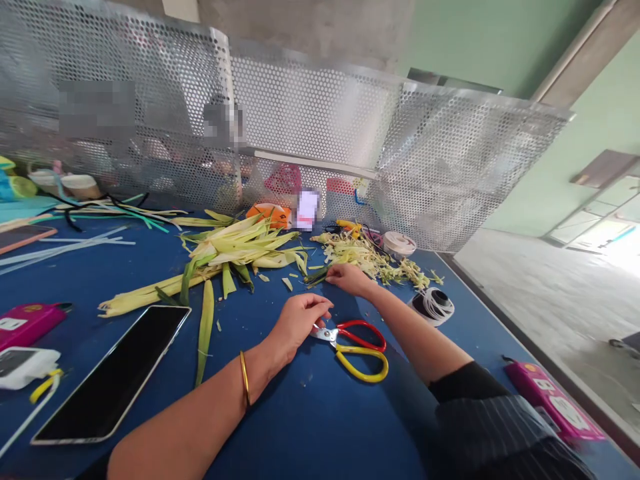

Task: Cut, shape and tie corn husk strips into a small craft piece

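My left hand [301, 321] is closed in a pinch just over the blades of the scissors [361, 348]; what its fingertips hold, if anything, is too small to make out. The scissors lie flat, with one red and one yellow handle. Farther forward, my right hand [349, 279] has its fingers pinched together at the end of a thin green corn husk strip [315, 276]. Left of it spreads a heap of pale green corn husks [240, 245]. Behind it lies a pile of small knotted husk pieces [357, 257]. A single long husk leaf [205, 330] rests nearer to me.
A phone [115, 373] lies at left, beside a white device [27, 367] and a magenta box [33, 325]. A thread spool [434, 305] and another magenta box [553, 400] are at right. A perforated metal screen [310, 107] stands along the blue table's back.
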Demonstrator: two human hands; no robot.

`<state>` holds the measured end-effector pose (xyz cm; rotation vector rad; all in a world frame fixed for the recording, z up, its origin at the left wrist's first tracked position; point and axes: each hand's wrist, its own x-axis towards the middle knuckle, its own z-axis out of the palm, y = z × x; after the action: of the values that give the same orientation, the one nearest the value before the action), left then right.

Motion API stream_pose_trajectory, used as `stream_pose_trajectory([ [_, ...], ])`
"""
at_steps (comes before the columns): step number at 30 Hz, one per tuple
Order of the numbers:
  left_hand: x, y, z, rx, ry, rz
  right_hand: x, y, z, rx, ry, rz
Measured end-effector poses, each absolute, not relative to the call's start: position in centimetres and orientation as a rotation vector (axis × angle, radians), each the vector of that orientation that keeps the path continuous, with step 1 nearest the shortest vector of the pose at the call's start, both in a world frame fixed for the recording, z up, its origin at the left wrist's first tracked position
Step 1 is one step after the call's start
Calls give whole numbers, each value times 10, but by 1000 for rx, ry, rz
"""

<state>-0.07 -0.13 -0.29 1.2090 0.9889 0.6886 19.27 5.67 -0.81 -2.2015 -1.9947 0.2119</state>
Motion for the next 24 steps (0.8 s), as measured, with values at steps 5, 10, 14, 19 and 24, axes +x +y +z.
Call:
stream_pose_trajectory([
  [5,-1,-2,2,1220,1010,656,200,56,-12,-2325,-1878,32],
  [10,-1,-5,3,1223,987,644,227,35,-5,-2559,-1734,-90],
  [14,1,-8,1,1227,972,596,231,15,0,-2576,-1801,-107],
  [19,0,-5,-1,1218,972,614,254,0,41,-2612,-1820,-201],
  [24,1,-5,-5,1229,965,603,297,12,62,-2769,-1879,-41],
])
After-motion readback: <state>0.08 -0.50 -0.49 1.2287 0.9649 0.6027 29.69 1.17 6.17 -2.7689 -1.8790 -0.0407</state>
